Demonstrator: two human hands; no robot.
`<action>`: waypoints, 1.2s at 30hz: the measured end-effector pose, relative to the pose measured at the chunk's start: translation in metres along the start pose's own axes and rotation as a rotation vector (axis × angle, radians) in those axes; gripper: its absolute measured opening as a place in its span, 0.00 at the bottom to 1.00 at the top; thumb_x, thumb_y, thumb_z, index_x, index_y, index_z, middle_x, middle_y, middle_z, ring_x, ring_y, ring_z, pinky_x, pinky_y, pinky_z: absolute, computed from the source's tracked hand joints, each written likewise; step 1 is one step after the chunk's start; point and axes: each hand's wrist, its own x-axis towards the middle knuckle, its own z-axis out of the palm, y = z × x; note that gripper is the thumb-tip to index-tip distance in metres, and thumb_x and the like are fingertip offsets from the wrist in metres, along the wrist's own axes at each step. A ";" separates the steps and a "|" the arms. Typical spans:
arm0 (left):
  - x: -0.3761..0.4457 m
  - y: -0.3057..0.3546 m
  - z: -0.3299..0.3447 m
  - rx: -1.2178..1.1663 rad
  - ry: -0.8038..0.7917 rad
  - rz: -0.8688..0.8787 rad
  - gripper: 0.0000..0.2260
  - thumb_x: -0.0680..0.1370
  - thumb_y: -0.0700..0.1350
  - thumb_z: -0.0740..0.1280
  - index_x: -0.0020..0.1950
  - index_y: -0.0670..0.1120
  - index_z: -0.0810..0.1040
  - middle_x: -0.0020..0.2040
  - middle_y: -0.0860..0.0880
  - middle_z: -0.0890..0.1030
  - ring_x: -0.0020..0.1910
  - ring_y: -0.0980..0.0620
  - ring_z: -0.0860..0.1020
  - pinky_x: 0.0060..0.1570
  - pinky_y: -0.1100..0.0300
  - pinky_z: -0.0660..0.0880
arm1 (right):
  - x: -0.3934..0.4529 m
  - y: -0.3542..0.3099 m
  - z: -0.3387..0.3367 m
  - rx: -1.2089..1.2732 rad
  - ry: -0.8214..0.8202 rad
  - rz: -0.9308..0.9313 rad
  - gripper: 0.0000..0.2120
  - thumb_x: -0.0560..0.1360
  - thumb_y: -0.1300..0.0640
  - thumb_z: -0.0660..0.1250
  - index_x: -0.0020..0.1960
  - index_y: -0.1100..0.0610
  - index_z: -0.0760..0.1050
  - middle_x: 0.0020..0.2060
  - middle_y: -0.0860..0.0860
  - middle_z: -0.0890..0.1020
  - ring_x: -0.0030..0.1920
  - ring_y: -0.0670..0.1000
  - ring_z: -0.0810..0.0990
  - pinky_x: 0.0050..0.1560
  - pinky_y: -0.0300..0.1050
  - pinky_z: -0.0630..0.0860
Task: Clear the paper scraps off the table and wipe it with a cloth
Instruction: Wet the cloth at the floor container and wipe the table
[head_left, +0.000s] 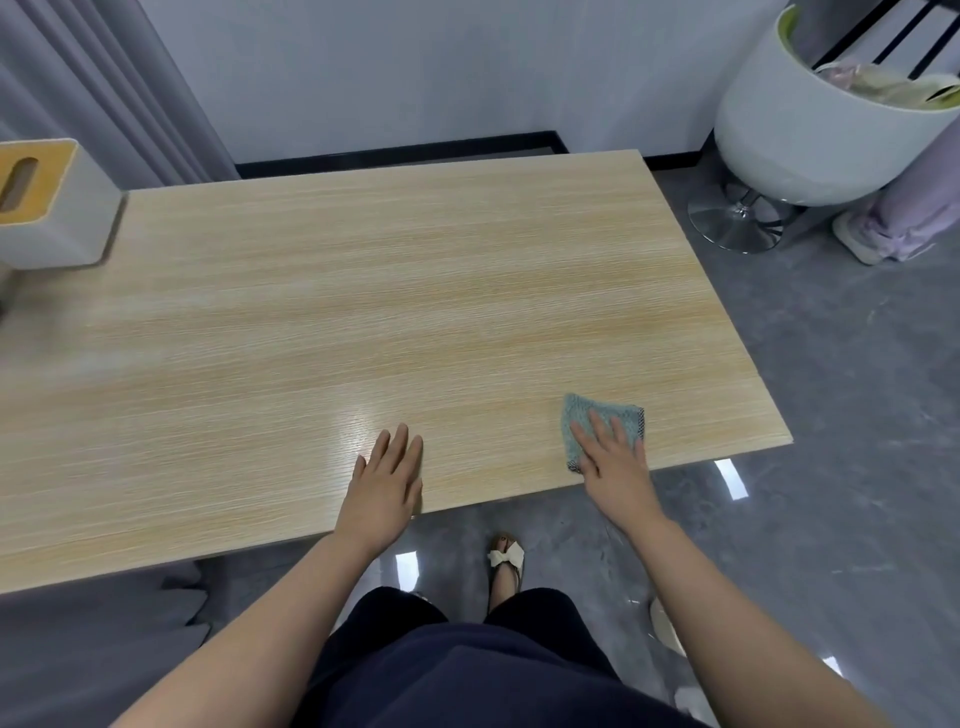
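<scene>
While the right hand (615, 457) presses flat on the cloth (602, 423), fingers spread and palm down, the cloth lies near the tabletop's (363, 291) front right corner, just in from the front edge. It is a small grey-green piece with a knitted or terry texture and a darker stitched border showing along its right side and at its lower left corner. It lies flat in one layer or a loose fold; which, I cannot tell. Roughly four-sided, its long axis runs about parallel to the front edge, tilted slightly so the right end sits a little nearer that edge than the left end. The hand covers its near half, the fingers pointing toward the far edge; the hand grips nothing, only bears down on the fabric.

The left hand (387, 480) rests open and flat on bare wood at the front edge, near the middle of it, fingers close together and pointing away from the person, holding nothing. It is well apart from the cloth.

A tissue box (49, 202) with a wooden top stands at the far left corner. The light wood surface shows a glare patch just beyond the left hand.
</scene>
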 end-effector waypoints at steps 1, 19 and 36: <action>0.000 0.000 0.001 -0.012 0.007 0.003 0.24 0.83 0.48 0.51 0.78 0.49 0.47 0.78 0.49 0.43 0.77 0.48 0.41 0.73 0.48 0.47 | -0.002 -0.007 0.004 -0.023 0.016 0.023 0.25 0.82 0.56 0.48 0.77 0.46 0.45 0.76 0.47 0.43 0.76 0.51 0.39 0.73 0.54 0.35; -0.039 -0.053 0.005 -0.061 0.124 -0.100 0.23 0.82 0.50 0.51 0.77 0.50 0.52 0.78 0.51 0.47 0.77 0.49 0.44 0.72 0.48 0.47 | -0.019 -0.047 0.024 -0.060 -0.005 0.094 0.25 0.82 0.45 0.44 0.76 0.47 0.40 0.76 0.48 0.40 0.75 0.53 0.37 0.72 0.57 0.33; -0.062 -0.079 0.012 -0.018 0.156 -0.152 0.22 0.82 0.52 0.47 0.77 0.52 0.53 0.78 0.48 0.50 0.77 0.47 0.47 0.72 0.44 0.52 | -0.010 -0.125 0.049 -0.125 -0.055 -0.196 0.24 0.81 0.42 0.42 0.75 0.42 0.40 0.75 0.43 0.39 0.75 0.49 0.35 0.71 0.51 0.30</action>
